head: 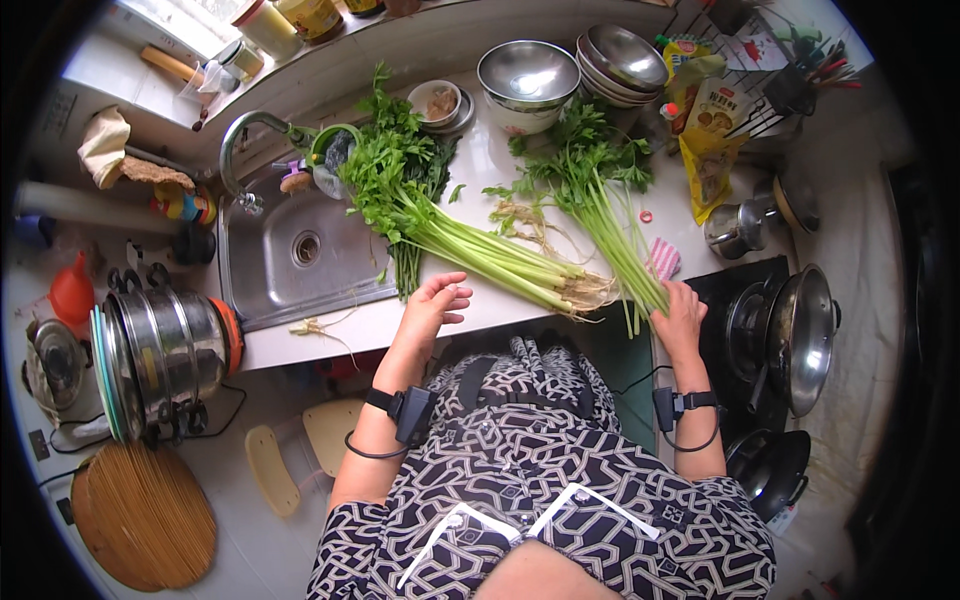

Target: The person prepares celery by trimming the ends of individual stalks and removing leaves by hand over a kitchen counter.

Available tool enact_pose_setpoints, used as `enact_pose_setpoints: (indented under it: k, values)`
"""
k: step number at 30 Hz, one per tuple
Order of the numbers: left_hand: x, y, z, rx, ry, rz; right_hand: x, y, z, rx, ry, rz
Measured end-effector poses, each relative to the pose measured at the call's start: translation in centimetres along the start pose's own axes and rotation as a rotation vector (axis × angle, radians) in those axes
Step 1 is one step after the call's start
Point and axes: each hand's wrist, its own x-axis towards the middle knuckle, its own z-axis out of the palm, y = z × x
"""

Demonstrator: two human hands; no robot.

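My right hand (pixel 679 311) grips the lower stalks of a thin bunch of celery (pixel 604 214) at the counter's front edge. The leafy end of that bunch points away from me, towards the stacked bowls. My left hand (pixel 439 300) hovers by the edge near the sink, fingers loosely curled and nothing in them. Between the hands a larger celery bunch (pixel 480 255) lies slantwise, its brown roots (pixel 589 292) towards my right hand and its leaves reaching over the sink's rim. Under it are darker green stems (pixel 406 266). Loose roots and wilted stalks (pixel 536 225) sit between the two bunches.
To the left is a steel sink (pixel 262 277) with a curved faucet (pixel 232 150). Metal bowls (pixel 529 75) stand at the back beside food packets (pixel 705 172). A wok (pixel 806 341) is on the right by the stove. A root scrap (pixel 307 327) lies at the counter's front.
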Motion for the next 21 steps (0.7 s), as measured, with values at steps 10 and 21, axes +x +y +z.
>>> enact_pose_setpoints:
  k: [10,21]
  values:
    - [0.0,-0.8,0.1,-0.022,0.009,-0.012,2.8,-11.7,6.5,0.482,-0.209,-0.352]
    - [-1.3,-0.4,-0.3,-0.054,0.035,0.004,3.8,-13.2,8.9,0.445,-0.339,-0.360]
